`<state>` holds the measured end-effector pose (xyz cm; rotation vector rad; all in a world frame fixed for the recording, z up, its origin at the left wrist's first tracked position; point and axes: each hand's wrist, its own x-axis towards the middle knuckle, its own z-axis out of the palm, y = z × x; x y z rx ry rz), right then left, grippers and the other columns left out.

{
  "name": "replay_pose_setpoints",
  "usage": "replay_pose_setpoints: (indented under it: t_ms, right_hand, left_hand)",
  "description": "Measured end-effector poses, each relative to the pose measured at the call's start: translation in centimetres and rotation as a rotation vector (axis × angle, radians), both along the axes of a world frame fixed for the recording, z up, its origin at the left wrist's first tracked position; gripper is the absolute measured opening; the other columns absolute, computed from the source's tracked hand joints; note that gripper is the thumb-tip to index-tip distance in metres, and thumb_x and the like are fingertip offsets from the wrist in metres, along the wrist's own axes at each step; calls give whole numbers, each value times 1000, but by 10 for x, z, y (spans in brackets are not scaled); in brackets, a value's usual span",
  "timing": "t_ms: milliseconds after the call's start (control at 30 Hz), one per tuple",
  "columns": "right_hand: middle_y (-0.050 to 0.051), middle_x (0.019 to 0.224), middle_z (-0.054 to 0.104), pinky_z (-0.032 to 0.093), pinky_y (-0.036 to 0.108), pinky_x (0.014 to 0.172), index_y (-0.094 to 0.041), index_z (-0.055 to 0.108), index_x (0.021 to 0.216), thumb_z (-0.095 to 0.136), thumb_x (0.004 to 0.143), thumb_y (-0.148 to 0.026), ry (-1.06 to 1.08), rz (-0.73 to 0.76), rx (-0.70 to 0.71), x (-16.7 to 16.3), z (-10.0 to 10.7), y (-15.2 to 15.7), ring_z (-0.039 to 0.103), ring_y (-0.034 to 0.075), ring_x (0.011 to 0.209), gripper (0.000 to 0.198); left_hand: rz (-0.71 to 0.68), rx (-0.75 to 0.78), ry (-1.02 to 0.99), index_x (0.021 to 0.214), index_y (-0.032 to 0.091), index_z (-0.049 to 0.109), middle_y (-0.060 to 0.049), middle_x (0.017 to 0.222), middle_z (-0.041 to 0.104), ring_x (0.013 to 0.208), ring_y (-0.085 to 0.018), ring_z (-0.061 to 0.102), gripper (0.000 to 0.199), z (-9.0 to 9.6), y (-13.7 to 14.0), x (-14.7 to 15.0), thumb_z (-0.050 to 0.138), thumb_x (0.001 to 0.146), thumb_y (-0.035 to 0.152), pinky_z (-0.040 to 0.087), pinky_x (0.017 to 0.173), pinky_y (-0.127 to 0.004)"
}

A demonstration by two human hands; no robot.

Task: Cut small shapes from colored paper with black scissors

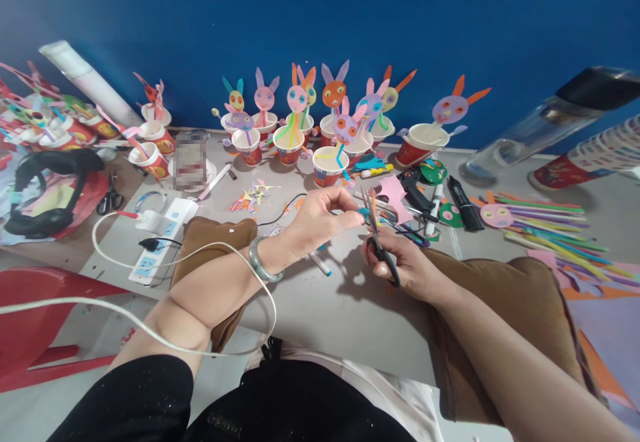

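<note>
The left hand (324,219) pinches a teal scrap (365,213) at its three o'clock; the right hand (406,261) grips scissors (384,257), blades toward eleven, beside the scrap.

We saw scissors (384,255) with bare metal blades and smooth black plastic handles, and a small piece of matt teal paper (364,213). The bangle (261,261) looked smooth and polished, like stone. We made out a smooth, pale tabletop (320,315) and cushions (500,315) of matt brown cloth. The power strip (173,229) was white plastic, the cups (327,169) printed paper, and the tall bottle (520,142) clear and glossy; whether glass or plastic, we could not tell.
</note>
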<state>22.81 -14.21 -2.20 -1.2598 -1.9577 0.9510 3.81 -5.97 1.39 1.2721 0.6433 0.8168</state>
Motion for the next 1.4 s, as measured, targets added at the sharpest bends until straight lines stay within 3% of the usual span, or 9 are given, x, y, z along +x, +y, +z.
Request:
replay_pose_setpoints:
  t_ms: [1167, 1400]
  right_hand:
    - [1, 61, 56, 44, 36, 77, -22, 51, 60, 48, 79, -85, 7, -40, 1, 1, -5, 2, 49, 18, 65, 66]
    - [3, 66, 56, 45, 36, 67, -22, 52, 66, 54, 83, -76, 245, -228, -21, 3, -3, -1, 52, 20, 66, 57]
  left_hand:
    - [2, -7, 17, 69, 16, 57, 4, 67, 57, 63, -6, 47, 15, 1, -1, 0, 72, 66, 19, 40, 65, -23]
    - [-25, 30, 68, 67, 16, 57, 4, 66, 57, 64, -7, 48, 14, 2, -1, 1, 70, 68, 20, 39, 65, -24]
